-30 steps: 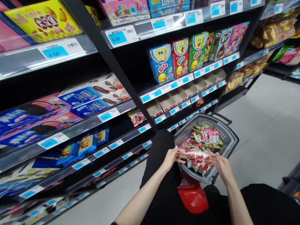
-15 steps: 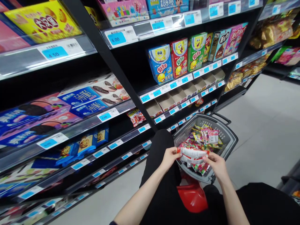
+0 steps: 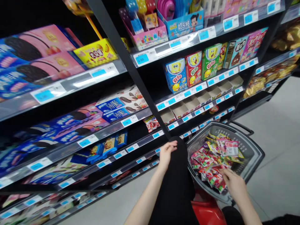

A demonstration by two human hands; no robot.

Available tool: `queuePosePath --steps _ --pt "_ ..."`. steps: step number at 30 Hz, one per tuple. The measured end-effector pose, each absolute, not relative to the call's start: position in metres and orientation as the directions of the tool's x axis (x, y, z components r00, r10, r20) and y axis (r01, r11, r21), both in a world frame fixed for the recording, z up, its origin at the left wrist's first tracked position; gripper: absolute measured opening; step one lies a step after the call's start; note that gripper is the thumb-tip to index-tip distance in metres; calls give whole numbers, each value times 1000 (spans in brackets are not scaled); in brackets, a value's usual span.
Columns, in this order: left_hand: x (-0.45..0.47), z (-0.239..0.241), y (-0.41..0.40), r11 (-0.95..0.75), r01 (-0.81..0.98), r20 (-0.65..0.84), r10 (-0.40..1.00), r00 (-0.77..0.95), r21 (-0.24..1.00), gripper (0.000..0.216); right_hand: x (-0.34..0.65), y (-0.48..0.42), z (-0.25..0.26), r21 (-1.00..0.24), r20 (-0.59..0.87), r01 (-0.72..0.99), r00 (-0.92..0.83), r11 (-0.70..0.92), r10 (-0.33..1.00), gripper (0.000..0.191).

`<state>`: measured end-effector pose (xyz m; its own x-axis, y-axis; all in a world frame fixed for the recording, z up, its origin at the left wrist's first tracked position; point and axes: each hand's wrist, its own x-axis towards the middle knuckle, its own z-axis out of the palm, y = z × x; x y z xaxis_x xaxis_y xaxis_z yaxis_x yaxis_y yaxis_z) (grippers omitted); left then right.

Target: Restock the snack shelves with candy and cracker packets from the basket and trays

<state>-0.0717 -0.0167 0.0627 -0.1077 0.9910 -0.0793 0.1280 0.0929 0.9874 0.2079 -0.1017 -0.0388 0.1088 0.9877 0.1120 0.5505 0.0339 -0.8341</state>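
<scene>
My left hand point(image 3: 167, 152) rests on my black-clad knee point(image 3: 180, 175) just left of the basket, fingers loosely spread and holding nothing. My right hand point(image 3: 233, 184) lies at the near rim of a grey plastic shopping basket point(image 3: 255, 153), fingers stretched onto the red and green snack packets point(image 3: 212, 175) heaped inside. More packets in pink and yellow wrappers point(image 3: 226, 147) lie at the far side of the heap. The red and white packet from before is not in either hand, and I cannot pick it out in the pile.
Black store shelves point(image 3: 131, 68) with blue price tags run along the left, stocked with cookie boxes point(image 3: 110, 107) and cartoon snack boxes point(image 3: 193, 70). A red object point(image 3: 207, 212) sits under the basket. Grey floor point(image 3: 278, 125) lies to the right.
Both hands let go of the red and white packet they held over the basket. The left hand moved to my knee, the right dropped onto the packets. The view tilted up and left.
</scene>
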Motion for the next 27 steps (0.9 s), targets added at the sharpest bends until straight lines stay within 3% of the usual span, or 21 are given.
queuePosePath --steps 3,6,11,14,17,22,27 --pt "-127 92 24 59 358 59 949 -309 932 25 204 -99 -68 -726 -24 683 93 -81 995 25" --pt "-176 119 77 103 551 148 908 -392 828 26 196 -98 -96 -599 -194 782 67 -173 979 28" --pt "-212 143 150 154 745 137 940 -313 649 33 184 -107 -130 -406 -482 875 42 -265 875 13" --pt "-216 147 173 152 804 102 961 -256 575 34 179 -112 -141 -344 -574 892 46 -292 817 10" --pt "-217 146 183 168 837 74 968 -241 521 33 178 -114 -145 -354 -585 885 42 -302 810 11" --pt "-219 145 180 175 866 59 972 -229 467 29 183 -110 -139 -491 -497 815 28 -307 867 14" --pt "-230 155 137 99 903 198 960 -197 419 24 181 -99 -122 -675 -393 665 41 -318 919 9"
